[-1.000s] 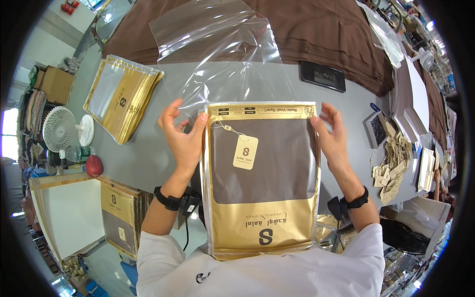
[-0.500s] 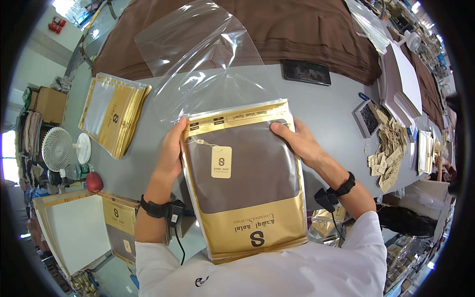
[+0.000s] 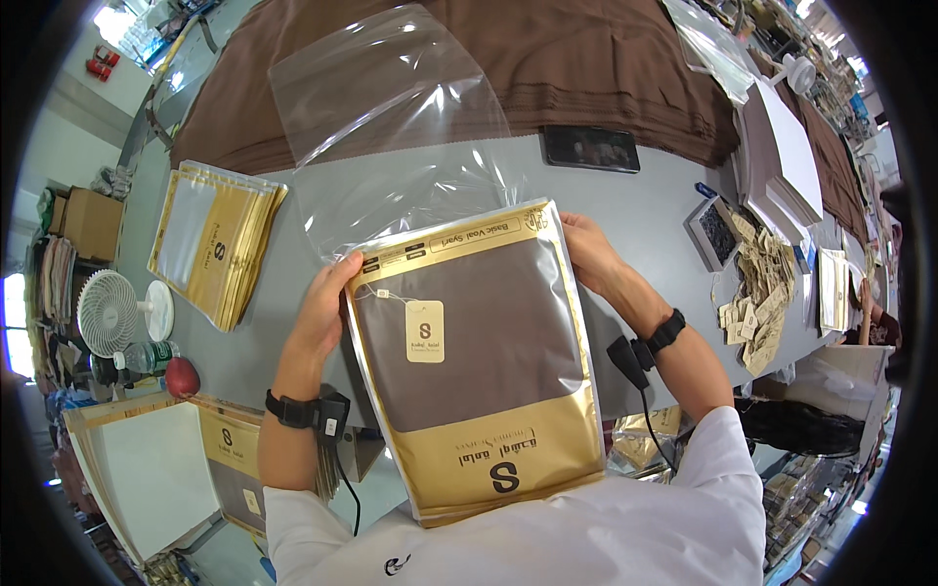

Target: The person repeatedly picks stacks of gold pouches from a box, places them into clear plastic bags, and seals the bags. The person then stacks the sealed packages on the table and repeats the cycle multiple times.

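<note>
A gold-framed package (image 3: 469, 337) with a clear window over folded brown cloth leans against me, its printing upside down from where I stand. A cream hang tag (image 3: 425, 332) on a thin loop shows at its left. My left hand (image 3: 327, 303) grips the upper left corner, thumb on the edge. At the upper right edge is my right hand (image 3: 589, 252), its fingertips partly hidden behind the package. Just beyond, a large clear plastic bag (image 3: 391, 127) lies over the table and brown cloth; its near end disappears behind the package.
Brown fabric (image 3: 606, 68) covers the far table. A black phone (image 3: 591, 149) lies before it. To the left are stacked gold bags (image 3: 217, 244), a white fan (image 3: 109, 313) and a bottle (image 3: 147, 356). To the right sit a pin box (image 3: 715, 234), loose tags (image 3: 757, 293) and white boards (image 3: 782, 151).
The package has turned slightly, with its top swinging left. My right thumb has left its front face, and that hand now sits at the upper right edge.
</note>
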`<state>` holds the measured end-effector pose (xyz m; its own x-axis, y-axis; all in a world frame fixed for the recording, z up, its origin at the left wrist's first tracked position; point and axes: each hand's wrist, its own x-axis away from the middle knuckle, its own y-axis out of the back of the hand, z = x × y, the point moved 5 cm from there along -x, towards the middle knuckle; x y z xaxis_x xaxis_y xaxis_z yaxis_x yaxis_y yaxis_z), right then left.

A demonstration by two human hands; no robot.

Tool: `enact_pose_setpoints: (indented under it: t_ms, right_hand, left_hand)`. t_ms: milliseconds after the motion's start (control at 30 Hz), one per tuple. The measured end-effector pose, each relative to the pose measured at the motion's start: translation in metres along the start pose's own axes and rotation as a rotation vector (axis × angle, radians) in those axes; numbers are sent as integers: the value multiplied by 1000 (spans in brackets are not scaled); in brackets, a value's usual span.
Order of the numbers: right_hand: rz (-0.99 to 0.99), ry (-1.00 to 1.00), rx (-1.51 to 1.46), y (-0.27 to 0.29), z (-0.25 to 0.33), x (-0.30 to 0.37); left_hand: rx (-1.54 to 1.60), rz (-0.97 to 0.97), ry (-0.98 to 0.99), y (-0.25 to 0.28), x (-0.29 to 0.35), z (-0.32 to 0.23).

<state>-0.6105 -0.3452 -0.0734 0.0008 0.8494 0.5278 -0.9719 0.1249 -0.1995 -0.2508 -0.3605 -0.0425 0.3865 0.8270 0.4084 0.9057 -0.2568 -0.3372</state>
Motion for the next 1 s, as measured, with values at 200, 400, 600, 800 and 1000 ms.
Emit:
enact_pose_setpoints:
  t_ms: [200, 400, 600, 800, 1000]
  right_hand:
    - [-95, 106, 570, 18, 12, 16]
    - [-351, 579, 1211, 3, 43, 42]
    - [-250, 770, 1356, -3, 49, 17]
    - [-308, 656, 840, 1, 40, 13]
    - [-370, 706, 642, 1, 23, 29]
  left_hand:
    - [-771, -570, -183, 18, 10, -18]
    - [-1374, -271, -796, -76, 29, -74]
    - [-1378, 422, -767, -175, 4, -55]
    - [-1507, 478, -565, -179, -6, -37]
    - [-1502, 473, -615, -177, -8, -33]
